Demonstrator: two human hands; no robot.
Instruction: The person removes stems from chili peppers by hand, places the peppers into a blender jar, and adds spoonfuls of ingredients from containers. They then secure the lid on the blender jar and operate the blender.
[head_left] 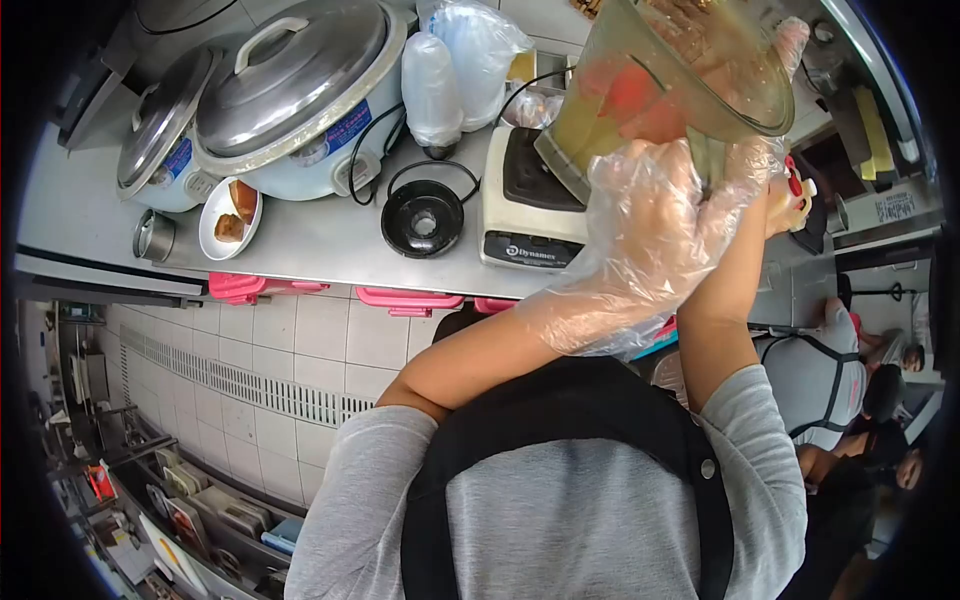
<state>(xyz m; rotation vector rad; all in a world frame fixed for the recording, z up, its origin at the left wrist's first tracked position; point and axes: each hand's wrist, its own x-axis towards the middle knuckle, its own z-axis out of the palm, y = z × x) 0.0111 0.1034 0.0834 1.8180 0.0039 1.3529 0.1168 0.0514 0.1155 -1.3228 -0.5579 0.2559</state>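
Observation:
A clear blender jar [600,110] is tilted, its wide mouth toward the upper right, with red pieces and pale yellowish contents inside. My left hand [650,195], in a thin clear plastic glove, is closed on the jar's near side. My right hand [752,165], gloved too, grips the jar near its rim; part of it is hidden behind the jar. The jar's lower end overlaps the cream and black blender base [530,195] marked Dynamex. Left of the base, a black round lid [423,218] with a centre hole lies on the steel counter [310,225].
Two large cookers with metal lids [290,75] stand at the back left. In front are a white bowl [213,245] with brown pieces and a small metal tin [153,236]. Plastic bags [435,90] sit behind the lid. Pink containers [410,299] show below the counter; people [820,380] are at right.

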